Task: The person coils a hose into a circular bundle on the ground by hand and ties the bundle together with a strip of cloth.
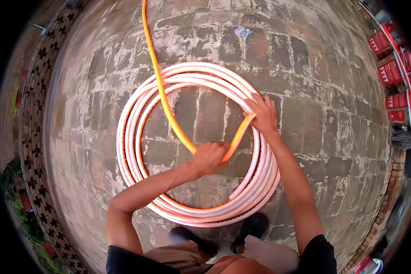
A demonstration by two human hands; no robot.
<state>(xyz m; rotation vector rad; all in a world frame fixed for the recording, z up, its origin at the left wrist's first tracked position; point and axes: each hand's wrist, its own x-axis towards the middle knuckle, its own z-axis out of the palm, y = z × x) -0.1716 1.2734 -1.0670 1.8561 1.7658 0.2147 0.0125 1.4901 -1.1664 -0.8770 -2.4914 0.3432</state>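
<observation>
A coiled hose (201, 217) lies on the paved floor in several loops, pale pinkish white on top with orange along its sides. From the top of the view, a bright orange length of the same hose (172, 119) runs down across the coil into its middle. My left hand (210, 157) is closed round that length, above the inside of the ring. Beyond my fist the hose bends up to my right hand (264, 113), which grips it against the upper right of the coil. The fingertips of my right hand are partly hidden by the hose.
Worn paving (315, 123) with pale patches surrounds the coil. A scrap of clear plastic (243, 32) lies farther ahead. Patterned brickwork (36, 132) edges the left side, and red boxes (390, 72) stand at the far right. My shoes (255, 226) are close to the coil's near edge.
</observation>
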